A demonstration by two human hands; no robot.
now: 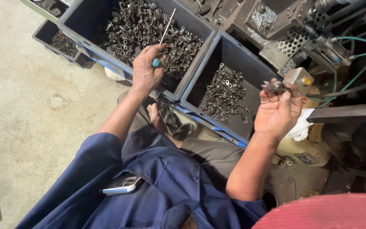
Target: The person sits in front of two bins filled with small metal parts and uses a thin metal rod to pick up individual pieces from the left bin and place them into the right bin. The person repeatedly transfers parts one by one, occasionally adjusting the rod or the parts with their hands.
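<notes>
Blue shirt (157,186) below; bins (229,55) sit on gray floor (26,106). My left hand (147,70) grips a rod (167,26). My right hand (278,112) pinches small metal parts (275,87).

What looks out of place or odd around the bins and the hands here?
Little stands out. A phone pokes halfway out of the blue shirt pocket and looks liable to slip. The left hand holds a thin rod over the fuller bin; the right hand pinches small metal parts. Nothing seems spilled.
</notes>
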